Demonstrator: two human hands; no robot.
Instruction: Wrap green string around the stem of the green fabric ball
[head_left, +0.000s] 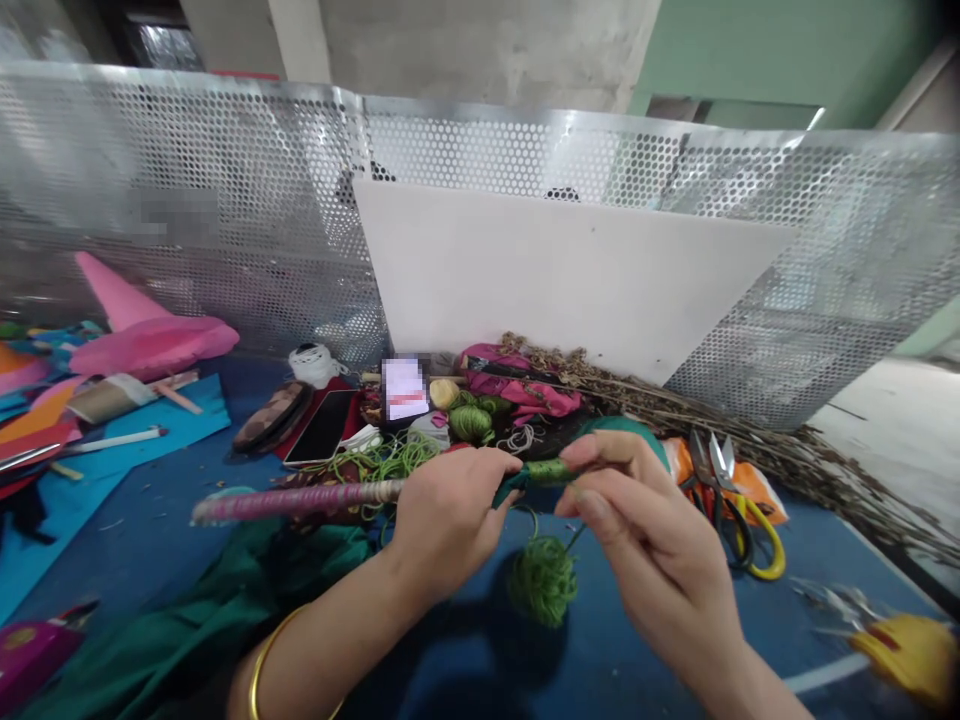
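A wrapped stick (307,500) lies across the middle of the view, purple and pale on its left part and green towards its right end. Wrapped round its middle is my left hand (450,510), closed, with a gold bangle on the wrist. Near the green end, the fingers of my right hand (645,520) pinch the stick, and a strand of green yarn runs down from them. Below and between both hands is a loose ball of green yarn (544,580). Dark green cloth (217,610) lies under the left forearm.
Scissors (724,500) rest on orange material at right, with a yellow object (907,650) nearer. Behind are a phone (322,428), yarn balls (471,424), dried stems (675,415) and a white board (570,280). Pink felt (150,340) and blue sheets (180,420) lie left.
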